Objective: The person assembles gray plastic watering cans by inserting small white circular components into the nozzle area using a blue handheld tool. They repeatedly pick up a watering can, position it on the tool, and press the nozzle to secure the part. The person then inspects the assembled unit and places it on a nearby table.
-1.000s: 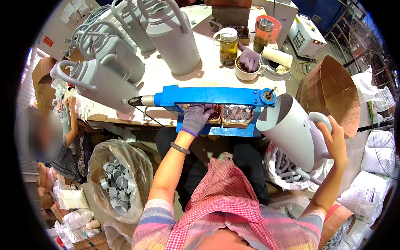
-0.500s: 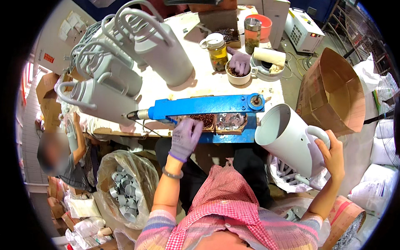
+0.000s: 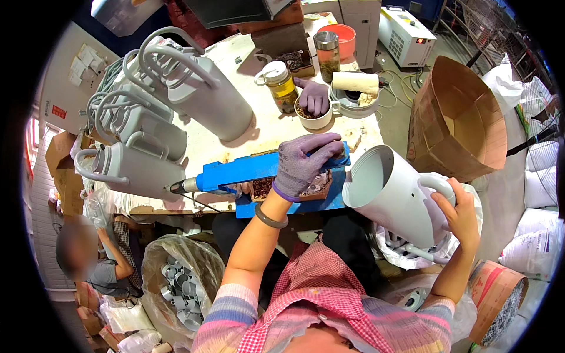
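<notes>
My left hand (image 3: 299, 166), in a grey-purple glove, reaches over the right end of a blue press arm (image 3: 244, 172). Its fingertips come together above the round fitting there. What they pinch, if anything, is too small and partly covered to make out. My bare right hand (image 3: 462, 215) is closed round the side handle of a grey jug-shaped vessel (image 3: 397, 191). That vessel is tilted, its open end toward the arm's right end. Under the arm, a small divided box (image 3: 260, 189) contains brown fasteners and shiny metal pieces, partly hidden by my left hand.
Grey vessels (image 3: 215, 94) with looped handles crowd the table's left. A white cup (image 3: 315, 122) of small brown pieces has a spare glove (image 3: 313, 96) on it. Beside me are a bag (image 3: 206, 265) of grey parts and a cardboard box (image 3: 462, 123). Another person (image 3: 109, 259) is at left.
My left hand has moved up and right, from before the box to the blue arm's right end. My right hand still holds the grey vessel. The view has shifted slightly.
</notes>
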`<state>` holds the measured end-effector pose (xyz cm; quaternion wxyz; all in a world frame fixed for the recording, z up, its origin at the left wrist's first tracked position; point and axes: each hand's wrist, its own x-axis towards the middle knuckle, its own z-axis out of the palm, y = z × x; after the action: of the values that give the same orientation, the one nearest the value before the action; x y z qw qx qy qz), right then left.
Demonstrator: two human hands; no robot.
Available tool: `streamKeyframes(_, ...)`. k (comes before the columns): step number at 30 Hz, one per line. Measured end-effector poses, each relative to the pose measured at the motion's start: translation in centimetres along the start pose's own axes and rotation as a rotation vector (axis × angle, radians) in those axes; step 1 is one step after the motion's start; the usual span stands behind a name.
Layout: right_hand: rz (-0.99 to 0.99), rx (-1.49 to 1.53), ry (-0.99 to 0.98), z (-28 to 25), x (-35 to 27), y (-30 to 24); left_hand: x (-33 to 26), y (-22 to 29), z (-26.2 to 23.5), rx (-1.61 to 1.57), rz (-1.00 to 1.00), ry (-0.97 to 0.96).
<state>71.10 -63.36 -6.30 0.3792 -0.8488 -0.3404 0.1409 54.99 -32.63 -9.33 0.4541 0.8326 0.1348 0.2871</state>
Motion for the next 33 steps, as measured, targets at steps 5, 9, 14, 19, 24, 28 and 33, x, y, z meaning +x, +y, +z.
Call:
streamKeyframes(5, 0.041, -0.009, -0.055, 0.3, 0.3, 0.5, 0.4, -0.5, -0.7, -0.059, -0.038, -0.120)
streamKeyframes(9, -0.009, 0.021, -0.018, 0.8, 0.5, 0.2, 0.8, -0.5, -0.9, -0.035, 0.002, -0.162)
streamKeyframes(14, -0.030, -0.028, -0.058, 0.8, 0.5, -0.3, 0.3, 0.3, -0.5, -0.104, -0.117, -0.096)
streamKeyframes(19, -0.023, -0.054, -0.071, 1.0, -0.1, -1.0, -0.9, 1.3, -0.9, 0.092, 0.043, 0.150)
streamKeyframes(24, -0.052, -0.024, 0.007, 0.9, -1.6, -0.2, -8.5, -1.9, -4.2, 0.321, -0.224, -0.322)
streamKeyframes(28, -0.001, -0.018, 0.004, 1.9, -2.1, -0.5, -8.9, -9.6, -0.6, 0.790, -0.188, -0.340)
streamKeyframes(33, -0.038, -0.041, -0.006, 1.8, -2.8, 0.3, -9.0, -12.0, -0.1, 0.724, -0.302, -0.345)
